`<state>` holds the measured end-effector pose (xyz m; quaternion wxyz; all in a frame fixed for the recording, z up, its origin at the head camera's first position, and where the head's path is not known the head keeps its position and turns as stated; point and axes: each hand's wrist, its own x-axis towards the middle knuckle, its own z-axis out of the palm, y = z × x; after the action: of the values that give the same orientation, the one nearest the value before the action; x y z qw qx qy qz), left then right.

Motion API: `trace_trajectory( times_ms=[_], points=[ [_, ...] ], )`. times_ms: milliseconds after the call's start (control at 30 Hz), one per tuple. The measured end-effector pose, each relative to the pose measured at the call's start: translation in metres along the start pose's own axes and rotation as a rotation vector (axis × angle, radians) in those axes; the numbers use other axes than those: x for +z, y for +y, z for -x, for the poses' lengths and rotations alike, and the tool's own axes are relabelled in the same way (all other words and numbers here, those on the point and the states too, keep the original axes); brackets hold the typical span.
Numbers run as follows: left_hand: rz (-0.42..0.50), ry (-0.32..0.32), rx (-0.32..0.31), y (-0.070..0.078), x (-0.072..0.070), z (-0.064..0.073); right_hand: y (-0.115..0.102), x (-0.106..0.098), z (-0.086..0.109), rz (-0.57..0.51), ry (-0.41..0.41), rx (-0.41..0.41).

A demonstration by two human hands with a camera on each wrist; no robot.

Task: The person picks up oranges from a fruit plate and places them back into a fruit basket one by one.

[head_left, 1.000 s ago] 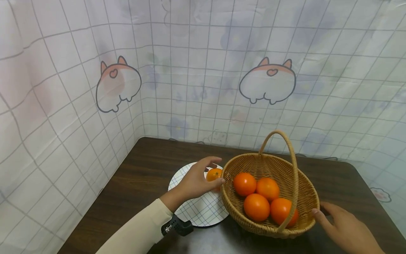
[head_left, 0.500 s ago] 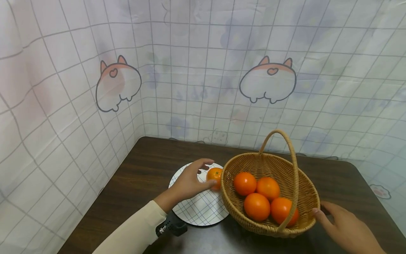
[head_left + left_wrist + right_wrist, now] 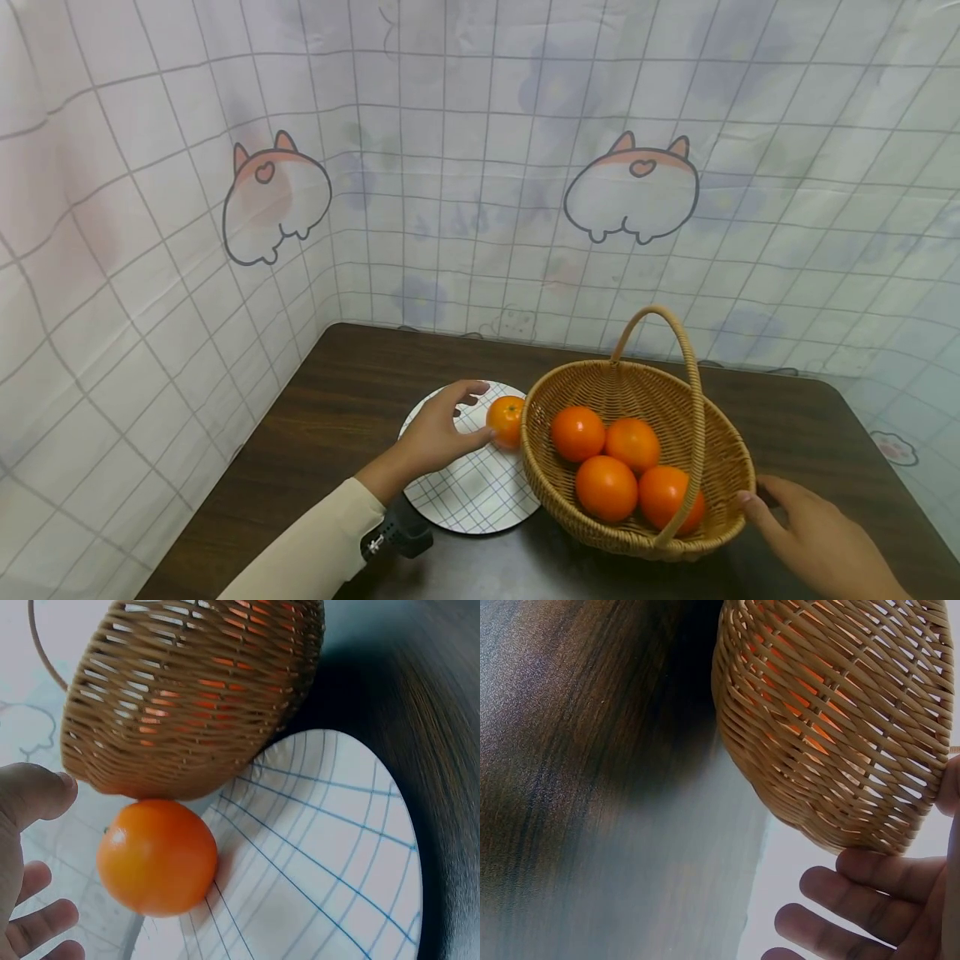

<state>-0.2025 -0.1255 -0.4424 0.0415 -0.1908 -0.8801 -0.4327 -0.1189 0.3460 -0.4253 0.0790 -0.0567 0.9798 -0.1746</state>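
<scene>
An orange (image 3: 505, 421) sits on a round white plate (image 3: 471, 502) with a blue grid pattern, right against the left side of a wicker basket (image 3: 727, 458). My left hand (image 3: 433, 433) hovers over the plate, fingers loosely curved and holding nothing. Its thumb is close by the orange in the head view; the left wrist view shows a gap between them. Several oranges (image 3: 606, 489) lie inside the basket, under its tall arched handle (image 3: 693, 400). At the basket's right end my right hand (image 3: 821, 533) pinches the rim, thumb on top and fingers beneath.
The dark wooden table (image 3: 330, 408) extends to both sides of the plate and basket. Behind and to the left hangs a white gridded curtain (image 3: 465, 167) with cartoon prints. A black wrist device (image 3: 397, 533) is strapped at the left sleeve.
My left hand has drawn back to the left, its thumb moving away from the basket rim and past the orange. The orange, basket and right hand have stayed put.
</scene>
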Motion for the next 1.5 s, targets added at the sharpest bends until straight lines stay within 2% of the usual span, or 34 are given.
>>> trace_trajectory(
  times_ms=[233,433,833,1167,1500],
  points=[
    [-0.005,-0.008,-0.039,-0.004,0.001,-0.001,0.003,0.002,0.0,0.004,0.015,-0.006],
    [0.006,-0.022,-0.042,-0.01,0.006,-0.004,0.003,0.003,0.001,-0.004,0.022,-0.003],
    [0.012,-0.056,-0.052,-0.019,0.016,-0.01,0.001,0.001,-0.001,0.003,-0.011,0.013],
    [-0.016,-0.096,-0.087,-0.018,0.022,-0.012,0.004,0.004,-0.002,0.002,-0.03,0.028],
    [-0.027,-0.108,-0.08,-0.019,0.028,-0.014,0.004,0.004,-0.001,0.006,-0.029,0.028]
  ],
)
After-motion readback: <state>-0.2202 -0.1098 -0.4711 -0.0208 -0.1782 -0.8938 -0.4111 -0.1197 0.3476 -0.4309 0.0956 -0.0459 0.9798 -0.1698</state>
